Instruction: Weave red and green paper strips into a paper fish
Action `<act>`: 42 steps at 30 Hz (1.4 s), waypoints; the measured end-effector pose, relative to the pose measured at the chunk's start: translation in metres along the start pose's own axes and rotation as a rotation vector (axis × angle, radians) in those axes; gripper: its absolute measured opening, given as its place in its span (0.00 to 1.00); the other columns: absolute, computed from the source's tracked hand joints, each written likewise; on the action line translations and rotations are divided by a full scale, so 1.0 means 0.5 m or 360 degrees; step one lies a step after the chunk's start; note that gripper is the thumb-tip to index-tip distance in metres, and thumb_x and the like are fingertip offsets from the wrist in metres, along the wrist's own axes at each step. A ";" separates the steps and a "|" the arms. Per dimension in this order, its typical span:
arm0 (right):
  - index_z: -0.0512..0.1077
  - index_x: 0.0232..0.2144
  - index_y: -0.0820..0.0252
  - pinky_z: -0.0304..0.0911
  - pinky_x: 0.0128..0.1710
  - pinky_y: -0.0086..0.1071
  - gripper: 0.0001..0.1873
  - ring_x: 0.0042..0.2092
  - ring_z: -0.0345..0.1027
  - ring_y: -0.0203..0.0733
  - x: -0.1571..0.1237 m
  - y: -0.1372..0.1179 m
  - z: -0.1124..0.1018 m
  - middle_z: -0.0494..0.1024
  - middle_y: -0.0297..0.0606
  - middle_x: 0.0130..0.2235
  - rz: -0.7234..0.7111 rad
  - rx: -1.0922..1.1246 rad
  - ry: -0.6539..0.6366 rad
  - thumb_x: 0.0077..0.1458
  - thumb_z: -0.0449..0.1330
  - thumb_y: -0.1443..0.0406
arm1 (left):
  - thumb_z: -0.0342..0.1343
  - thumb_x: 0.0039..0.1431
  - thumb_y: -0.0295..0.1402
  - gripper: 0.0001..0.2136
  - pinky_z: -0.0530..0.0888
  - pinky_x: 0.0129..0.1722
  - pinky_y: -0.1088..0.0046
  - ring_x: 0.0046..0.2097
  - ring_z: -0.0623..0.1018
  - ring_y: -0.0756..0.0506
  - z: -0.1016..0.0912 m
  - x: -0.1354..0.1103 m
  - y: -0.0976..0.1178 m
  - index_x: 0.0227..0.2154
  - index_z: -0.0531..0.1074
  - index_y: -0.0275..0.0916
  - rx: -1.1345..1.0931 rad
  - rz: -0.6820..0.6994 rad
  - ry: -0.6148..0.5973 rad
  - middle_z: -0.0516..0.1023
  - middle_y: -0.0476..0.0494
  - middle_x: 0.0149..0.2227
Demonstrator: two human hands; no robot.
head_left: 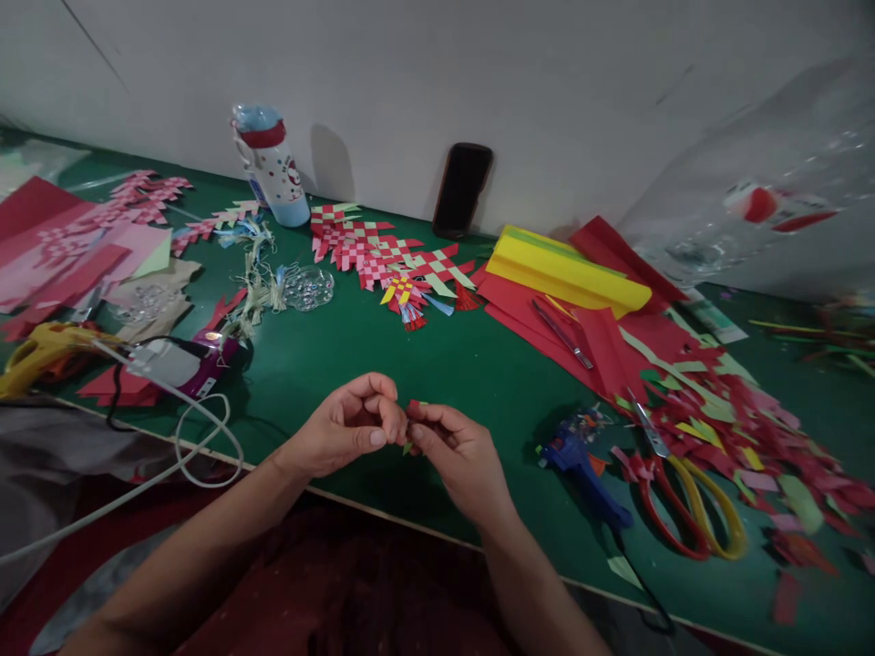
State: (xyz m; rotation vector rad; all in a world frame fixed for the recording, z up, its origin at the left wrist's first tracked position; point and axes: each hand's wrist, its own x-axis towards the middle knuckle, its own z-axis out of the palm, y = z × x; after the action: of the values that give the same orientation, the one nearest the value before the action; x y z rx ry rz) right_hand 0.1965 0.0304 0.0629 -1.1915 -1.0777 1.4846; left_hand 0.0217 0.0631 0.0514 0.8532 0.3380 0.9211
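Observation:
Above the green table's front edge my two hands meet at the fingertips. My right hand [461, 453] pinches a small piece of red and green paper [418, 404], mostly covered by the fingers. My left hand [348, 426] has its fingers curled and closed against that piece; what lies between its thumb and fingers is hidden. Beyond them lie woven red, pink and pale green paper strips [369, 251] with small tassels. To the right are a blue glue gun [578, 469] and scissors [684, 506] with red and yellow handles.
Paper scraps [758, 437] cover the right side, near red sheets and a yellow paper stack [564, 271]. A phone [463, 189] and a bottle [277, 173] stand along the wall. At left are a white cable [184, 437], a yellow glue gun [47, 351] and coloured sheets.

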 end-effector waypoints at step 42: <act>0.77 0.33 0.54 0.58 0.40 0.35 0.11 0.38 0.66 0.41 0.105 0.015 -0.058 0.79 0.38 0.33 -0.0887 -0.2340 -0.0352 0.61 0.55 0.64 | 0.56 0.61 0.40 0.20 0.57 0.63 0.58 0.59 0.67 0.40 -0.027 -0.055 -0.058 0.52 0.67 0.35 0.2654 0.0437 -0.0459 0.73 0.39 0.53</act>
State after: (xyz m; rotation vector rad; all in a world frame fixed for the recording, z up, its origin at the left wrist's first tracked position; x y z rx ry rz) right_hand 0.2181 0.0824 0.0416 -1.3901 -2.5620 0.1969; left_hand 0.0139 0.0385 0.0183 2.5729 0.7527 0.5903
